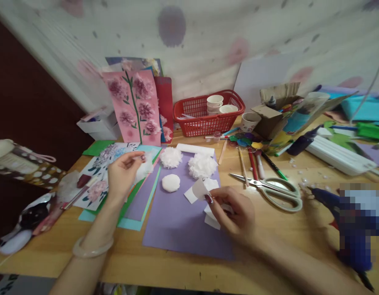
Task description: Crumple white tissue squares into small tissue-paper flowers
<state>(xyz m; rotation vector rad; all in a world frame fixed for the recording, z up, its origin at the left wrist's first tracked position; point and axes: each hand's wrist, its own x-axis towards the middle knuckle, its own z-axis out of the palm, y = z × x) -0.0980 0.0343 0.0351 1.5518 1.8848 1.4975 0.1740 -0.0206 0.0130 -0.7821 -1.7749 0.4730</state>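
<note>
My left hand (123,170) is raised over the stacked coloured sheets, its fingers pinching a thin, translucent white piece (145,167). Between the thumb and fingers of my right hand (234,209) is a small white paper piece (199,189). More white paper pieces (211,218) lie beneath that hand, partly hidden. Under them is a purple sheet (180,223). Two ruffled white paper flowers, one on the left (171,157) and a larger one on the right (202,165), rest near its far edge. A flat white round piece (170,183) lies below the left flower.
Scissors (269,189) lie right of the purple sheet, beside brushes and pens. A glue gun (337,209) is at the far right. Behind stand a red basket (201,123) with cups, a paint palette (244,140) and a pink flower picture (132,106). Coloured sheets (137,200) lie left.
</note>
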